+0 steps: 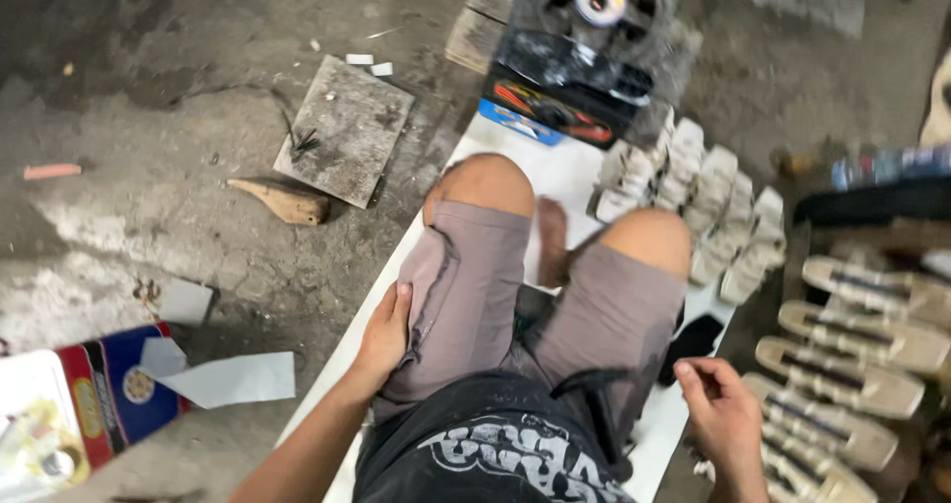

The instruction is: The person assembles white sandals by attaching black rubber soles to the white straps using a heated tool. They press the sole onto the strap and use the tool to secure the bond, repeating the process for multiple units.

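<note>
Your left hand [384, 336] lies flat and open against the outer side of your left thigh, holding nothing, its fingers resting on the grey shorts [466, 285]. Your right hand [721, 414] hangs just off your right thigh with the fingers loosely curled and empty. Directly beneath and to the right of it lies a row of beige sandals [852, 364] with dark straps, side by side, the nearest ones almost touching your wrist. A small black piece [691, 342] lies on the white board [555, 171] just to the left of that hand, between it and your leg. Beyond your right knee, a stack of pale soles [708, 211] stands on edge. Past both knees sits a dark fan [584, 42] on the floor. Well off to the left of your left hand lie a sheet of grey paper [233, 379], a colourful box [104, 389], a flat wooden slab [345, 126] and a wooden shoe form [282, 201].
</note>
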